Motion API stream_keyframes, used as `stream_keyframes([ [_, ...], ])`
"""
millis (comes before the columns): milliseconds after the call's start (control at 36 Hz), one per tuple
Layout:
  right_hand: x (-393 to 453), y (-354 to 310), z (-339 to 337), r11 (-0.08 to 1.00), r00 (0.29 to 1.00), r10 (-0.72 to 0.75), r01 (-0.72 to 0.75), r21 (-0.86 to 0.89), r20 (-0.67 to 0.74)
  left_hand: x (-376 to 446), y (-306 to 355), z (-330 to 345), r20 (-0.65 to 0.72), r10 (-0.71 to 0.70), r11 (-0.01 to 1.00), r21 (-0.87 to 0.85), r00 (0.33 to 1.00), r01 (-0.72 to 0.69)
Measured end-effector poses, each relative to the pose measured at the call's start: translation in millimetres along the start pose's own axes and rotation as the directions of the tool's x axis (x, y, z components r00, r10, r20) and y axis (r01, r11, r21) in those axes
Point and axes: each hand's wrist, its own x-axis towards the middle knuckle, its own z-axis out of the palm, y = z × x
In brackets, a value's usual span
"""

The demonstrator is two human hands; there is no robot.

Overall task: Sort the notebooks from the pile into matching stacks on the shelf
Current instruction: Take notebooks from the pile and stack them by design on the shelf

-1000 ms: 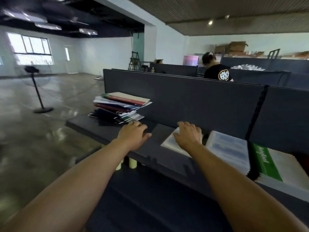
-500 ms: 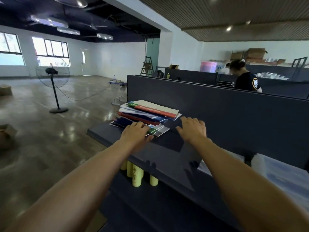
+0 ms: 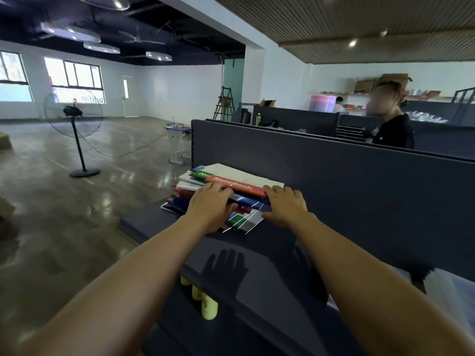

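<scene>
Both forearms are bare from the bottom edge of the view up to the wrists, no sleeve showing; the left hand [image 3: 209, 209] and right hand [image 3: 285, 205] wear no gloves, rings, watch or bands

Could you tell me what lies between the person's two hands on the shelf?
In the head view, the fanned near edges of the notebook pile lie between the left hand and the right hand.

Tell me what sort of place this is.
Probably a stockroom or a shop still being fitted out. Dark shelving runs in rows, one shelf holding a pile of notebooks; cardboard boxes sit on wall shelves at the back, and a stepladder and standing fan stand on the bare polished floor.
</scene>
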Motion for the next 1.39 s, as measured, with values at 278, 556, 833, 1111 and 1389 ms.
stream_keyframes([
  [278, 23.5, -11.0, -5.6, 0.998, 0.997, -0.007, 0.003, -0.059, -0.071, 16.7, -20.4, 3.4, -0.031, 0.045, 0.998, -0.052, 0.998, -0.047],
  [556, 33.2, -32.2, -1.8, 0.995, 0.996, 0.007, -0.016, -0.096, -0.092, 18.3, -37.5, 5.4, -0.062, 0.091, 0.992, -0.082, 0.994, -0.096],
  [833, 17.0, -41.2, -17.4, 0.977, 0.990, 0.006, -0.036, -0.209, -0.142, 17.7, -32.8, 6.6, -0.174, 0.115, 0.988, -0.083, 0.978, -0.131],
  [1111, 30.1, -62.4, -11.8, 0.985, 0.995, -0.020, 0.002, -0.173, -0.101, 10.2, -35.5, 10.0, -0.142, 0.177, 0.982, -0.040, 0.974, -0.184],
  [1389, -8.1, -37.1, -14.9, 0.974, 0.965, 0.096, -0.142, -0.176, -0.244, 6.2, -26.7, 7.8, -0.105, 0.201, 0.976, -0.063, 0.974, -0.208],
])
